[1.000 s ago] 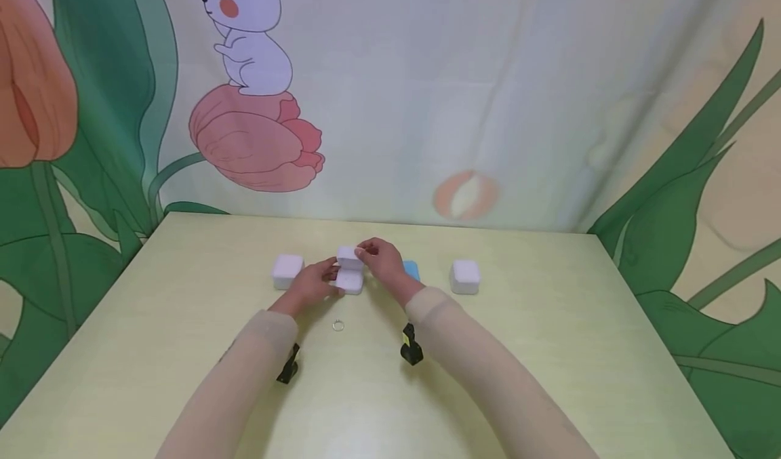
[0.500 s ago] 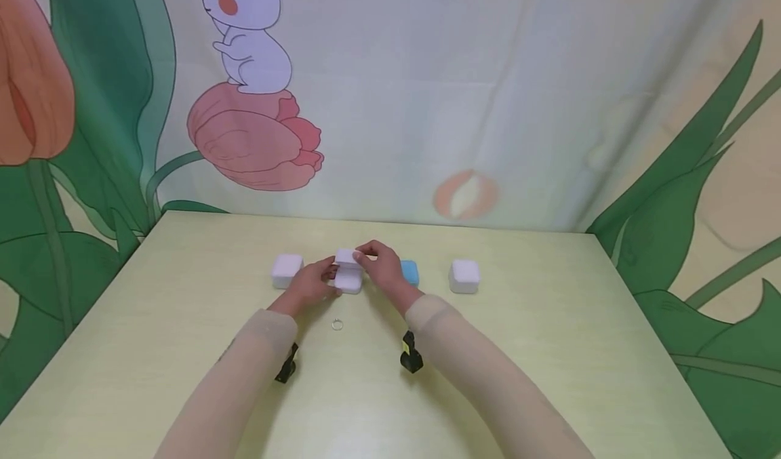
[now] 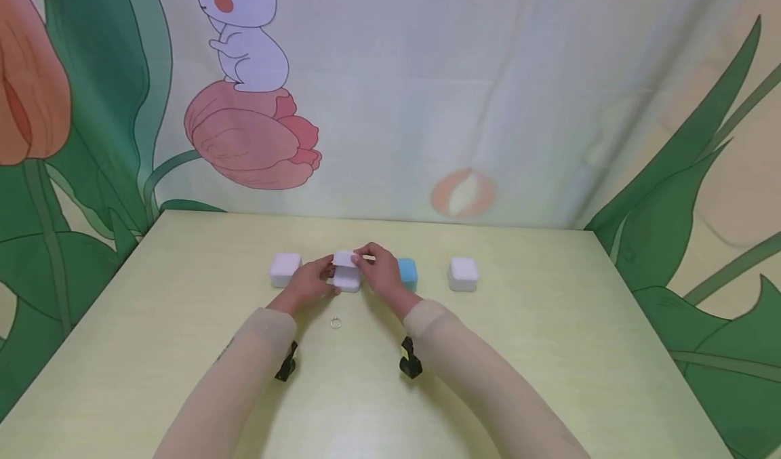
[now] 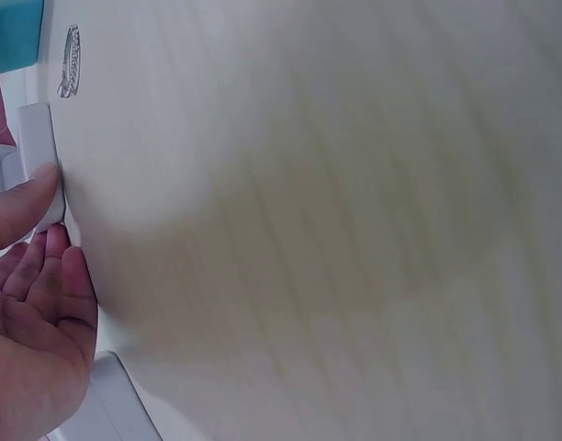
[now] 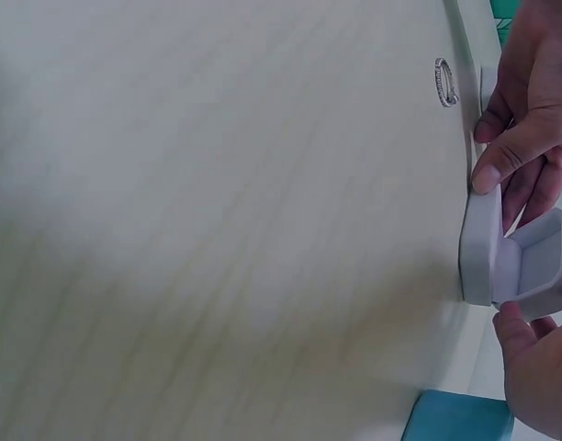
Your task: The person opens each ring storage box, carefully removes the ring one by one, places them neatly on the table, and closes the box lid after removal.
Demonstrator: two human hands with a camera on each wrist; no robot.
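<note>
A small white ring box (image 3: pixel 346 283) stands near the far side of the table with its lid (image 3: pixel 344 259) partly raised. My left hand (image 3: pixel 311 281) grips the base from the left side, the thumb pressing its front edge in the left wrist view. My right hand (image 3: pixel 381 272) pinches the lid at its right edge; in the right wrist view the lid's pale hollow inside (image 5: pixel 543 253) shows between the hands. In front of the box a silver ring (image 3: pixel 336 323) with a studded band (image 5: pixel 444 83) lies on the table.
One closed white box (image 3: pixel 285 270) sits just left of my left hand, another white box (image 3: pixel 463 274) farther right. A blue box (image 3: pixel 408 274) stands close behind my right wrist. A printed curtain (image 3: pixel 378 106) hangs along the table's (image 3: pixel 518 344) far edge.
The lid has tilted forward and down towards the base, with my right hand following it slightly lower. My left hand stays on the base; the ring has not moved on the table.
</note>
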